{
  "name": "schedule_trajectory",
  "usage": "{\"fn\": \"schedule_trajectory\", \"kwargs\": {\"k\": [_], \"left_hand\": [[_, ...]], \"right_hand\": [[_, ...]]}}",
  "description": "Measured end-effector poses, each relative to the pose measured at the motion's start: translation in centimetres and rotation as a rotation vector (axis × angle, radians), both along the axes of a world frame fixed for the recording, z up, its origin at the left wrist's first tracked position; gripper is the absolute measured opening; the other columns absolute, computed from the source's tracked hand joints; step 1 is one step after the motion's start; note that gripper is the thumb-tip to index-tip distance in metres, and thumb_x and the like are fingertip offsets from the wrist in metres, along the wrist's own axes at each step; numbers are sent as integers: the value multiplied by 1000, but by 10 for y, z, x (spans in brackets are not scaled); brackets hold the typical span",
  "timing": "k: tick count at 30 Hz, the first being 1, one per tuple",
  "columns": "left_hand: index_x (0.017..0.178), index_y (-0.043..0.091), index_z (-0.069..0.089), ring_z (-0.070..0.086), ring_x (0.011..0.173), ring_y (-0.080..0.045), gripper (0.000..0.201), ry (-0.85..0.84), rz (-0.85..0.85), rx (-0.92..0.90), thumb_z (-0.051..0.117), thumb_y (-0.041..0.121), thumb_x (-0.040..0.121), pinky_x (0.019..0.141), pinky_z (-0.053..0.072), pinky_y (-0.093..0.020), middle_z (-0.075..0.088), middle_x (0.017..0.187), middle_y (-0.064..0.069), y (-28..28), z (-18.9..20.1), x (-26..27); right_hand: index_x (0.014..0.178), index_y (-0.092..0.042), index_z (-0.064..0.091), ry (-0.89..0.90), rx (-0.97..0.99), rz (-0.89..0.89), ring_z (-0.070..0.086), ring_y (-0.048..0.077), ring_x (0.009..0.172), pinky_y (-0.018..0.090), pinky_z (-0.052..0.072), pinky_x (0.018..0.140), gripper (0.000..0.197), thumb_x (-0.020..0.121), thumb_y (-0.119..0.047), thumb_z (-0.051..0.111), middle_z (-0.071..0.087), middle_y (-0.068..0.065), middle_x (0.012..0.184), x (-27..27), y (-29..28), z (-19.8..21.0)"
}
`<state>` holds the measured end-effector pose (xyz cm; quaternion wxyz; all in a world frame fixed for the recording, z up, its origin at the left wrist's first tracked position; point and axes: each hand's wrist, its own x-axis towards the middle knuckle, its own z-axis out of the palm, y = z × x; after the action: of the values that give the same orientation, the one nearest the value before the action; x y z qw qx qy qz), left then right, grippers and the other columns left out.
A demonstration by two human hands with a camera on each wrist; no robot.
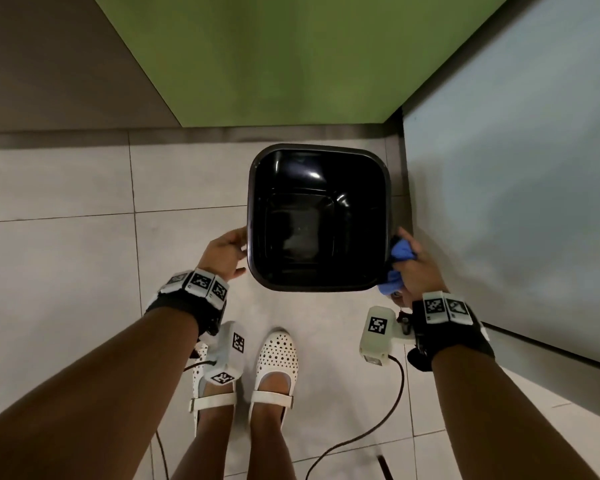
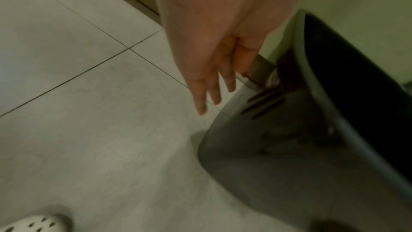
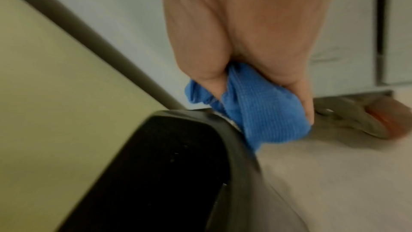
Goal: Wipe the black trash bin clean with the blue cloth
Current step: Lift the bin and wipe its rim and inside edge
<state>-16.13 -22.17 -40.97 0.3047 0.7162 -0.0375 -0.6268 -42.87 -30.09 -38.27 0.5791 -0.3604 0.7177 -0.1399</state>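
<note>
Looking down, you've got the bin (image 1: 317, 220) on the floor between your hands. Your right hand (image 1: 417, 268) clutches the cloth (image 1: 400, 252) against its right rim; your left hand (image 1: 224, 254), fingers loose, seems just beside the left rim, maybe touching.

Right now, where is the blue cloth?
In the head view, the blue cloth is bunched in the right hand, against the right outer rim of the black trash bin, near its closest corner.
</note>
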Motion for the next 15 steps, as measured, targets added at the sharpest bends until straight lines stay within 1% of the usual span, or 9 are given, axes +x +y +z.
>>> {"fn": "schedule_trajectory", "kwargs": {"k": [2,4,7,9,10,11,13,14,15], "left_hand": [[131,15,47,45,125,-21,40,-72,106,3,37,10,93,102,32,-40,54,133,-5,-11,10,10],[133,14,45,41,128,-17,40,-148,153,-67,41,27,95,108,26,-37,48,140,-5,-22,18,15],[142,13,27,35,135,-20,60,-232,-105,-88,50,36,91,107,26,-29,35,148,-9,-39,28,13],[146,11,11,32,138,-24,74,-215,-250,-50,53,36,90,110,26,-30,28,152,-13,-48,27,8],[146,8,6,34,137,-26,77,-219,-278,-51,53,33,90,110,27,-30,29,151,-15,-50,28,5],[146,6,2,37,135,-27,79,-239,-294,-59,53,30,90,109,29,-30,32,149,-16,-51,28,1],[145,4,-2,42,131,-28,80,-285,-291,-66,54,23,91,105,31,-29,40,143,-19,-47,26,-5],[145,4,-3,44,129,-29,80,-292,-279,-78,53,20,91,104,33,-29,42,141,-20,-44,24,-8],[145,5,-4,45,127,-30,79,-295,-266,-92,53,17,91,102,34,-29,44,140,-20,-40,23,-10]], "right_hand": [[123,-35,47,121,-153,68,56,32,110,47,45,96,58,88,11,40,55,13,127,0,-3,18],[129,-34,44,113,-293,158,52,30,120,45,45,99,59,88,8,42,54,6,130,10,0,36],[129,-40,39,35,-397,350,44,21,129,38,38,107,64,86,5,46,45,3,140,45,20,58],[133,-34,33,66,-408,542,36,22,133,25,30,109,66,86,10,46,38,7,145,77,36,59],[138,-27,32,94,-399,637,33,24,134,23,27,108,66,86,11,45,33,9,147,92,44,57],[142,-22,29,121,-372,736,29,25,135,26,25,109,67,86,10,45,28,10,149,106,53,52],[148,-23,13,206,-282,934,23,27,135,40,23,112,76,86,2,48,17,7,152,123,72,38],[149,-25,8,279,-270,1018,24,28,133,45,23,110,79,86,-5,53,17,7,152,128,81,30],[149,-24,10,367,-301,1087,31,28,130,50,27,107,84,84,-14,61,24,8,150,130,89,22]]}}
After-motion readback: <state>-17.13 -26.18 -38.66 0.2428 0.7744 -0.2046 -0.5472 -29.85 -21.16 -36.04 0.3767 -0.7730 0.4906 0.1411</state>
